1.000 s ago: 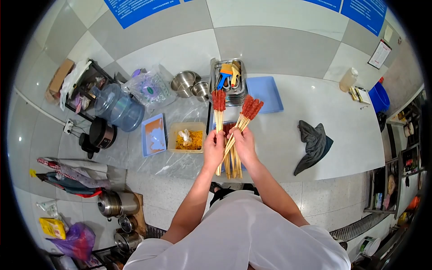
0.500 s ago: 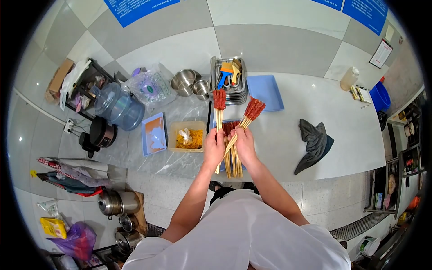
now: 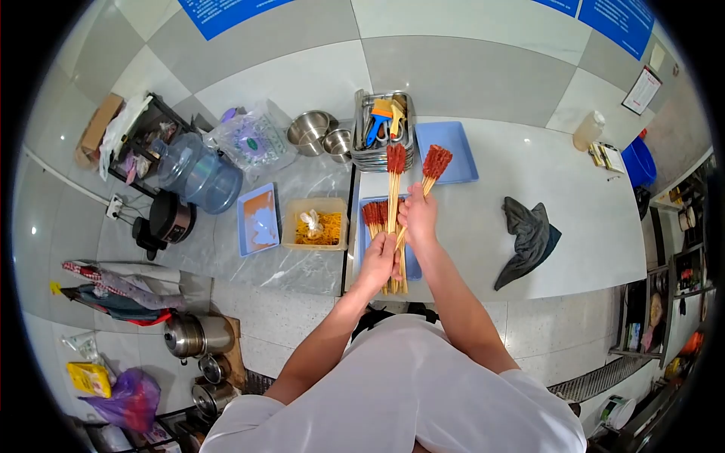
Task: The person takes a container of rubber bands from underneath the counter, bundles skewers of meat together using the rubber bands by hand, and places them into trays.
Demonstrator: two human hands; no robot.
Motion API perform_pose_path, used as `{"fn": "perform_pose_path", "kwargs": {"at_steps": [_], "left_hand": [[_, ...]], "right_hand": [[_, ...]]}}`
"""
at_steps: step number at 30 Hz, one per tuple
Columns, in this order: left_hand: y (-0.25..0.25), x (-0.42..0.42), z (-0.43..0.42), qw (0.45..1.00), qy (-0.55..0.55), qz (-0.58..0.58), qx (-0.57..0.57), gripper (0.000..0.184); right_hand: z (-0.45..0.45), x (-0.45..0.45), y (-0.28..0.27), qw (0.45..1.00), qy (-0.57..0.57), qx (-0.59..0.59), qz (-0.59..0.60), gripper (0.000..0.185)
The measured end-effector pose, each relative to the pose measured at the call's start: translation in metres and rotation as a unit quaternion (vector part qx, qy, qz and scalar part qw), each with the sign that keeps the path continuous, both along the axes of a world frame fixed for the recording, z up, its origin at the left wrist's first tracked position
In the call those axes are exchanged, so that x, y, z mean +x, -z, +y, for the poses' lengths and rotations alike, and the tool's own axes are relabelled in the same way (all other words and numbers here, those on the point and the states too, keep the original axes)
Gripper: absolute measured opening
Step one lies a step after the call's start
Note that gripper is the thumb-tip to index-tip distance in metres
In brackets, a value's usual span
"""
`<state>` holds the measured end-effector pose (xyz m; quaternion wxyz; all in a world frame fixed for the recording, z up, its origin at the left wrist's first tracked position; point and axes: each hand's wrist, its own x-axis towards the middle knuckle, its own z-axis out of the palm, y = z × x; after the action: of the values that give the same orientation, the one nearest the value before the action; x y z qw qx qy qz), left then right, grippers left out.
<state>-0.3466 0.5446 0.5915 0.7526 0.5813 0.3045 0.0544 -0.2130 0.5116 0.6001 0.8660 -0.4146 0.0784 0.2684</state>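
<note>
My left hand is closed around the sticks of a bunch of meat skewers, held upright with the red meat at the top. My right hand grips a second bunch of meat skewers, whose meat end leans to the upper right. Both hands are close together over a blue tray on the counter. More meat skewers lie in that tray, partly hidden under the hands and the held sticks.
A second blue tray lies behind, beside stacked metal trays with brushes. To the left are a tub of yellow shreds and a blue tray with brown residue. A dark cloth lies to the right.
Both bunches have shifted right. My left hand has moved lower and right; my right hand has moved slightly up and right. More skewers in the tray now show at left.
</note>
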Motion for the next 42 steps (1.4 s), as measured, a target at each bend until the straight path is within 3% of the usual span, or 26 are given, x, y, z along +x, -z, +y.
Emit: {"fn": "perform_pose_path", "kwargs": {"at_steps": [10,14,20,27,33,37,42], "left_hand": [[0.009,0.010,-0.005,0.979,-0.086,-0.004,0.184,0.027],[0.008,0.012,0.005,0.979,-0.107,0.008,0.171,0.027],[0.002,0.013,-0.002,0.953,-0.089,0.023,0.289,0.028],[0.007,-0.003,0.001,0.962,-0.084,0.046,0.257,0.029],[0.036,-0.015,0.015,0.992,-0.095,-0.057,0.060,0.025],[0.035,-0.020,0.015,0.996,-0.053,-0.058,0.036,0.022],[0.045,0.003,-0.001,0.983,-0.157,-0.086,0.030,0.023]], "right_hand": [[0.019,0.025,0.011,0.999,0.004,-0.039,0.015,0.027],[0.030,0.030,0.019,0.998,-0.003,-0.066,0.019,0.028],[0.034,0.043,0.039,0.997,-0.031,-0.072,0.025,0.024],[0.030,0.073,0.051,0.997,-0.006,-0.074,0.025,0.021],[0.010,0.096,0.041,0.993,-0.027,-0.112,-0.027,0.018],[0.007,0.101,0.036,1.000,-0.011,-0.017,0.001,0.022],[0.012,0.071,0.026,0.999,-0.035,0.016,-0.011,0.025]]}}
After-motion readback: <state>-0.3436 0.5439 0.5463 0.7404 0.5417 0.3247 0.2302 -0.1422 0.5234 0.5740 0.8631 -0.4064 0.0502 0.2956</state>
